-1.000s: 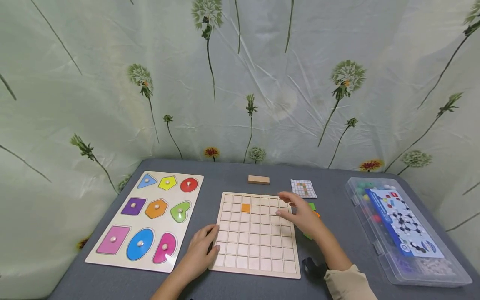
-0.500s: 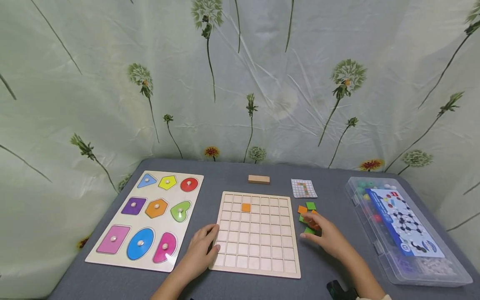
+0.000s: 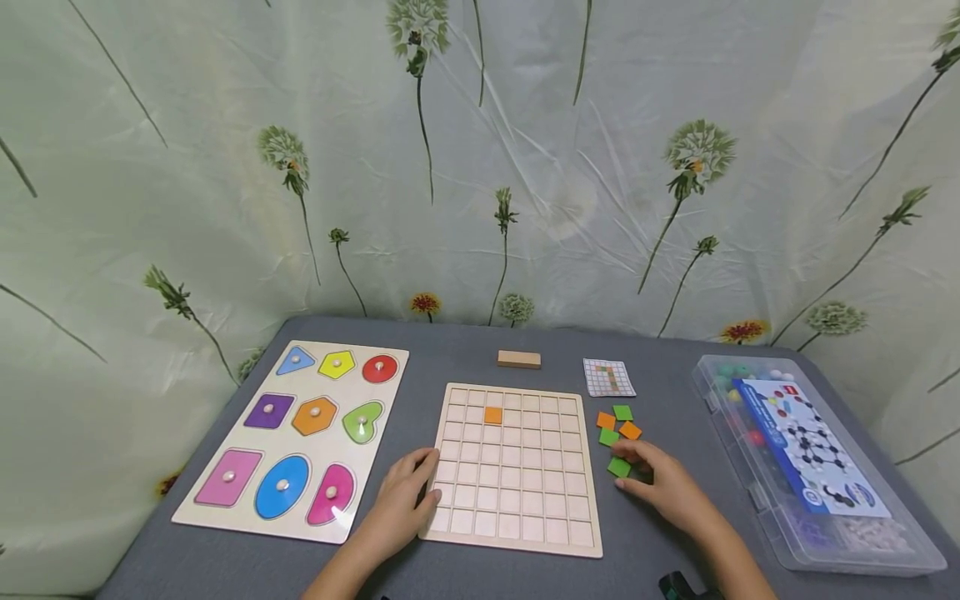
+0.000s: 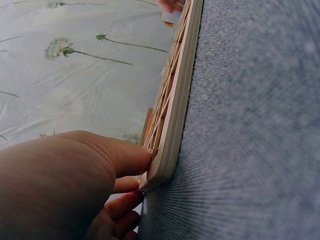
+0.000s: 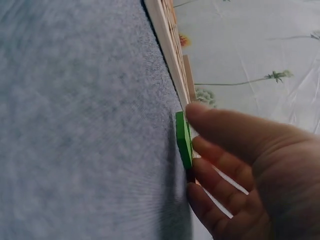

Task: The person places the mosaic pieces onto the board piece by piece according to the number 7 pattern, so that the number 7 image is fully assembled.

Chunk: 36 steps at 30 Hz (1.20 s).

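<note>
A pale wooden grid board (image 3: 519, 481) lies flat, with one orange tile (image 3: 492, 415) in its upper left part. My left hand (image 3: 397, 500) rests against the board's left edge; in the left wrist view its thumb (image 4: 131, 159) touches the rim near a corner. To the right of the board, my right hand (image 3: 667, 492) is low over the table, thumb and forefinger apart on either side of a green tile (image 3: 618, 467). The right wrist view shows the green tile (image 5: 182, 140) beside the thumb and fingertips (image 5: 197, 109). Further green and orange tiles (image 3: 606, 421) lie just beyond.
At the left is a shape puzzle board (image 3: 300, 450) with knobbed pieces. Behind the grid board lie a wooden block (image 3: 519, 359) and a small patterned card (image 3: 609, 378). A clear plastic case (image 3: 855, 550) with a blue-and-white leaflet (image 3: 810, 442) stands at the right.
My right hand has moved from over the board's upper right corner, right and toward me, to the nearest green tile. More tiles are uncovered. My left hand has stayed at the board's edge.
</note>
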Each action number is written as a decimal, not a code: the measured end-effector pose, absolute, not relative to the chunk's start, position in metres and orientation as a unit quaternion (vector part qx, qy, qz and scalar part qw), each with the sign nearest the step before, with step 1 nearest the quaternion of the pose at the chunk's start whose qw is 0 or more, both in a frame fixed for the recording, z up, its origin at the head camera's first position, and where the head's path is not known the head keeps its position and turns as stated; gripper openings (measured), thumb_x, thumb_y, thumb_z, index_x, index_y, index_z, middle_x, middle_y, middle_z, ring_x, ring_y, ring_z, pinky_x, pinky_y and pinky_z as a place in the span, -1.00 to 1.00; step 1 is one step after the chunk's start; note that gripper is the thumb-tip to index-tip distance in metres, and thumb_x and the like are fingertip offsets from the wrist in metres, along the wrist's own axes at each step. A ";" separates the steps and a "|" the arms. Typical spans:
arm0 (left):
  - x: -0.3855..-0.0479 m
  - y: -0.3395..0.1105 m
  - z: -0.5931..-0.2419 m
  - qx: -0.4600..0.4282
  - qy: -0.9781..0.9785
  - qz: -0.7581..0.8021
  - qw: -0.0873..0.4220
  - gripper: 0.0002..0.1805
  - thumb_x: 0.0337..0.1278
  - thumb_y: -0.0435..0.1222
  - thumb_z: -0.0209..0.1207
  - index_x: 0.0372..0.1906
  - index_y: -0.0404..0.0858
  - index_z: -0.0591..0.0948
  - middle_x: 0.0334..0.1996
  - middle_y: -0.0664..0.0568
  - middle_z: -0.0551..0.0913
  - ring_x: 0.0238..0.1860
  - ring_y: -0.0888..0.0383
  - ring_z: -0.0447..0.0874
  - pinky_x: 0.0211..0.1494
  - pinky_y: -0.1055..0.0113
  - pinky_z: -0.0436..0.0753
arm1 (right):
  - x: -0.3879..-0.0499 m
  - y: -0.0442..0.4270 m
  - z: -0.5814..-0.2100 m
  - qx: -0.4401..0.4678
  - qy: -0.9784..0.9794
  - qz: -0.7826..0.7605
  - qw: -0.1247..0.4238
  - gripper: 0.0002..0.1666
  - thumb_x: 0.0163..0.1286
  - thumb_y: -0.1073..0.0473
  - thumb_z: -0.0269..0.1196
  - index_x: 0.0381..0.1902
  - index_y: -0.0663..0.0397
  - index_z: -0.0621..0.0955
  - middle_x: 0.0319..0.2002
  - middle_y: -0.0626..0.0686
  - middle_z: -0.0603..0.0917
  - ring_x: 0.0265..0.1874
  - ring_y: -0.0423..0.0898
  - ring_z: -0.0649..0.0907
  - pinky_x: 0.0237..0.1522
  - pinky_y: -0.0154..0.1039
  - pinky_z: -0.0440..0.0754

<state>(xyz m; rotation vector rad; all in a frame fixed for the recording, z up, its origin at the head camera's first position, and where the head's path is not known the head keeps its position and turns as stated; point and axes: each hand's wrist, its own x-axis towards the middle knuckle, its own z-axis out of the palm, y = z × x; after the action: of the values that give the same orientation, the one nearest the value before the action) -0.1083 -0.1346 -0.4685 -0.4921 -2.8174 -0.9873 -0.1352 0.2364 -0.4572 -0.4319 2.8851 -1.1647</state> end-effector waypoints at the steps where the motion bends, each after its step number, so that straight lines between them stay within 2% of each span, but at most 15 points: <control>1: -0.108 -0.135 -0.469 -0.163 -0.930 -0.325 0.058 -0.46 -0.01 -0.39 0.19 0.16 -0.43 0.39 0.09 -0.22 0.37 0.14 -0.20 0.22 0.10 -0.15 0.18 | -0.135 0.237 -0.457 -0.135 0.920 -0.368 -0.003 -0.53 0.01 0.25 0.36 -0.05 0.08 0.53 -0.17 -0.06 0.57 -0.21 -0.09 0.54 -0.18 -0.15 0.48; 8: -0.108 -0.135 -0.468 -0.161 -0.930 -0.326 0.059 -0.46 -0.01 -0.40 0.19 0.16 -0.42 0.40 0.09 -0.21 0.37 0.14 -0.19 0.22 0.10 -0.14 0.18 | -0.133 0.238 -0.457 -0.130 0.922 -0.365 0.014 -0.55 0.04 0.20 0.35 -0.06 0.07 0.54 -0.19 -0.07 0.57 -0.22 -0.09 0.55 -0.17 -0.14 0.48; 11: -0.108 -0.135 -0.467 -0.161 -0.930 -0.326 0.056 -0.45 -0.01 -0.40 0.19 0.16 -0.42 0.39 0.09 -0.21 0.37 0.14 -0.19 0.22 0.10 -0.14 0.18 | -0.132 0.238 -0.457 -0.134 0.925 -0.355 0.006 -0.54 0.01 0.21 0.37 -0.08 0.10 0.54 -0.23 -0.08 0.55 -0.26 -0.10 0.53 -0.19 -0.16 0.48; 18: -0.107 -0.135 -0.466 -0.162 -0.930 -0.326 0.055 -0.46 -0.01 -0.40 0.19 0.16 -0.42 0.40 0.09 -0.21 0.37 0.14 -0.20 0.23 0.09 -0.16 0.18 | -0.131 0.237 -0.453 -0.119 0.944 -0.308 -0.005 -0.70 -0.02 0.18 0.39 -0.29 0.10 0.59 -0.36 -0.10 0.49 -0.35 -0.16 0.48 -0.29 -0.20 0.47; 24: -0.108 -0.134 -0.468 -0.159 -0.930 -0.326 0.056 -0.46 0.00 -0.39 0.18 0.16 -0.42 0.39 0.09 -0.21 0.37 0.14 -0.19 0.22 0.10 -0.15 0.18 | -0.134 0.232 -0.448 -0.121 0.933 -0.337 -0.017 -0.72 0.02 0.26 0.36 -0.26 0.12 0.57 -0.36 -0.09 0.53 -0.35 -0.14 0.52 -0.29 -0.23 0.50; 30: -0.108 -0.135 -0.468 -0.160 -0.930 -0.326 0.056 -0.46 0.00 -0.39 0.19 0.16 -0.41 0.39 0.09 -0.21 0.37 0.14 -0.19 0.23 0.09 -0.16 0.18 | -0.143 0.223 -0.438 -0.123 0.921 -0.369 -0.041 -0.68 0.02 0.26 0.36 -0.21 0.14 0.58 -0.34 -0.06 0.56 -0.37 -0.14 0.55 -0.34 -0.22 0.52; 36: -0.109 -0.135 -0.468 -0.161 -0.931 -0.324 0.058 -0.46 0.00 -0.39 0.18 0.16 -0.42 0.40 0.09 -0.21 0.37 0.14 -0.19 0.23 0.10 -0.14 0.19 | -0.154 0.205 -0.430 -0.157 0.902 -0.395 -0.076 -0.66 0.06 0.24 0.34 -0.16 0.13 0.58 -0.26 -0.04 0.59 -0.28 -0.08 0.57 -0.25 -0.13 0.52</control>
<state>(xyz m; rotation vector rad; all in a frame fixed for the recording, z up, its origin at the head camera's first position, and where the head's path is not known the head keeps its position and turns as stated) -0.1086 -0.1346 -0.4685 -0.4879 -2.8207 -0.9806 -0.1545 0.2048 -0.4297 -0.5179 2.9806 -1.3049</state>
